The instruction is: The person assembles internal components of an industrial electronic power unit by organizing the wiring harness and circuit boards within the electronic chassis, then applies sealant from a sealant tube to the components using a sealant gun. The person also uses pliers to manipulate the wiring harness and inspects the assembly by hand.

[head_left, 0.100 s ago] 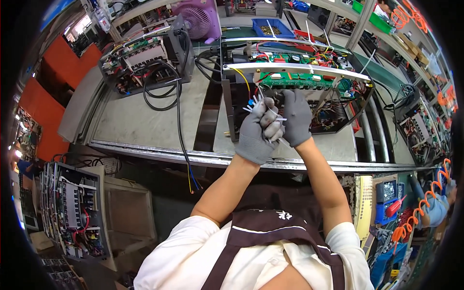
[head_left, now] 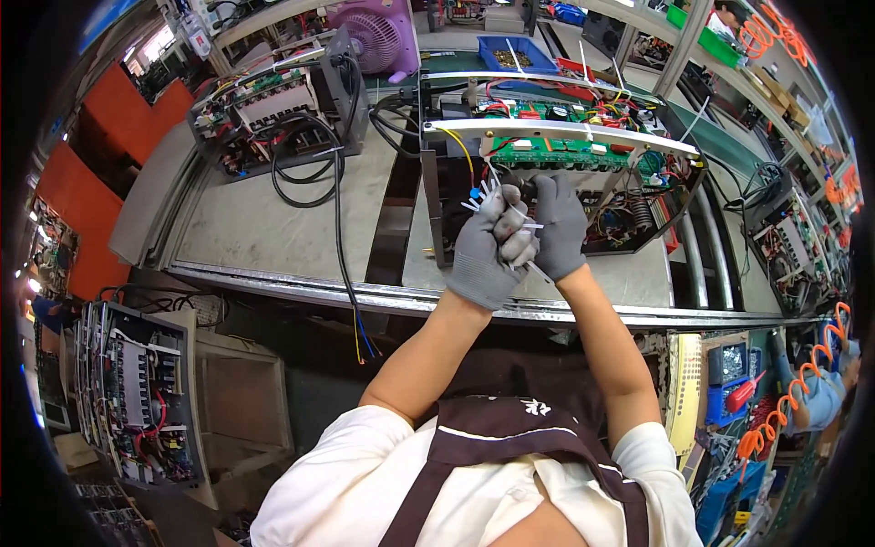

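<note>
My left hand (head_left: pixel 485 257), in a grey glove, is closed around a bunch of white cable ties (head_left: pixel 475 204), whose thin ends stick out on both sides of the fist. Beside it, my gloved right hand (head_left: pixel 561 230) reaches into the front of an open machine chassis (head_left: pixel 436 205), below its pale metal crossbar (head_left: pixel 561 133). The right fingers are bent inward; what they pinch is hidden. Behind the crossbar lies a green circuit board (head_left: pixel 551 149). A yellow wire (head_left: pixel 466 150) hangs down close to the left hand.
Left on the bench (head_left: pixel 264 232) stands a second open chassis (head_left: pixel 273 118) with a coiled black cable (head_left: pixel 337 214) drooping over the front edge. Behind are a purple fan (head_left: pixel 375 46) and a blue parts bin (head_left: pixel 517 56). Metal rollers (head_left: pixel 714 246) lie at right.
The right hand has shifted very slightly downward at the chassis opening. The left hand keeps its hold on the cable ties.
</note>
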Action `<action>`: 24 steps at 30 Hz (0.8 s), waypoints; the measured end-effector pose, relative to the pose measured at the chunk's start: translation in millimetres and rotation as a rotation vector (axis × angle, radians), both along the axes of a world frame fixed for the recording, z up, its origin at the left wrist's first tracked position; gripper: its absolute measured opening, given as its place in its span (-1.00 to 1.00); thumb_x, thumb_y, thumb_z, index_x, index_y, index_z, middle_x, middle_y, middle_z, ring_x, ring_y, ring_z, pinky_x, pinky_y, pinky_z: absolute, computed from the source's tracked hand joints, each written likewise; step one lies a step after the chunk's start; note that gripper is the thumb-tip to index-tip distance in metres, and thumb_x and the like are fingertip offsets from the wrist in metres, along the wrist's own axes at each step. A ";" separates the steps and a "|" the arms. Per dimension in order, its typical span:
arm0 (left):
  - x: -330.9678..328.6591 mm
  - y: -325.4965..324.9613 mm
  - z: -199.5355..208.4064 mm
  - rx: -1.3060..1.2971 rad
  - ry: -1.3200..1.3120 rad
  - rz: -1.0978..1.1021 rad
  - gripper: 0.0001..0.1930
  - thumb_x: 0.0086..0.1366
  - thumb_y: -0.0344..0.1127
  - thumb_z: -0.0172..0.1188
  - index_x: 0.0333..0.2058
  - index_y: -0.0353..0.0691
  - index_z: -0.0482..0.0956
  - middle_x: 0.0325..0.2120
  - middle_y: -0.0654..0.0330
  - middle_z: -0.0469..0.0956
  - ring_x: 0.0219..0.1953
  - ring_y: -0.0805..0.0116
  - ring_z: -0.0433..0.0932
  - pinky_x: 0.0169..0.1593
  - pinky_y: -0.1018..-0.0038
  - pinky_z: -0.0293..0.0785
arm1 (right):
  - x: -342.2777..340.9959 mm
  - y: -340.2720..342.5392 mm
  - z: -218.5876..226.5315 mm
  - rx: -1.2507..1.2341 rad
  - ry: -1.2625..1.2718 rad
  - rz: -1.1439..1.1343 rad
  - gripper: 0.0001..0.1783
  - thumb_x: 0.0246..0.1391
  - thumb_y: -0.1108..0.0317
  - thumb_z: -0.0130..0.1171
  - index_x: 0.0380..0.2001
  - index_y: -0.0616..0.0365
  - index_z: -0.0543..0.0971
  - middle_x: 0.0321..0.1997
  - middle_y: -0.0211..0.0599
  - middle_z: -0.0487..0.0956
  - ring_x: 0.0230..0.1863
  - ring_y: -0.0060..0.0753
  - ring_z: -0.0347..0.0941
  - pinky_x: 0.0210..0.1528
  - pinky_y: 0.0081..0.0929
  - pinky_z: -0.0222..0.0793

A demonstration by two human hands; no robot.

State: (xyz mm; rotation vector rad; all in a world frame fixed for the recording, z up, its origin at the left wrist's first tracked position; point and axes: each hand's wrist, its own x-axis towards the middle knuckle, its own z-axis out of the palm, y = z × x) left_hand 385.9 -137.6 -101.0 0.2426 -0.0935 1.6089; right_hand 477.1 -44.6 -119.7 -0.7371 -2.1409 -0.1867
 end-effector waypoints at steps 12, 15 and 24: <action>3.1 -9.8 -8.5 -0.066 0.055 0.032 -0.76 0.37 -0.16 -0.17 -0.31 -0.17 0.39 -0.73 0.42 0.07 -0.84 0.63 -0.11 -0.75 0.60 -0.05 | -2.6 -14.4 -13.4 -0.296 0.072 0.128 -0.66 -0.17 0.40 0.12 -0.24 0.10 0.35 -0.33 -0.19 0.44 -0.28 -0.09 0.44 -0.34 -0.28 0.37; 5.0 -32.2 -32.0 -0.046 0.071 -0.059 -0.76 0.36 -0.13 -0.14 -0.39 -0.14 0.35 -0.73 0.43 0.09 -0.82 0.63 -0.07 -0.73 0.62 -0.05 | 12.3 -20.0 -30.1 -0.374 0.175 0.166 -0.52 -0.30 0.36 0.27 -0.22 0.11 0.36 -0.34 -0.15 0.50 -0.30 -0.05 0.47 -0.32 -0.30 0.38; -51.2 -206.9 -265.9 -0.906 0.304 0.051 -0.67 0.30 -0.06 -0.12 -0.55 -0.12 0.36 -0.31 -0.09 0.53 -0.31 0.08 0.52 -0.29 0.26 0.44 | 157.0 -39.7 -97.4 -0.734 0.143 -0.055 -0.66 -0.19 0.42 0.20 -0.30 0.22 0.35 -0.52 -0.35 0.31 -0.49 -0.49 0.21 -0.43 -0.50 0.22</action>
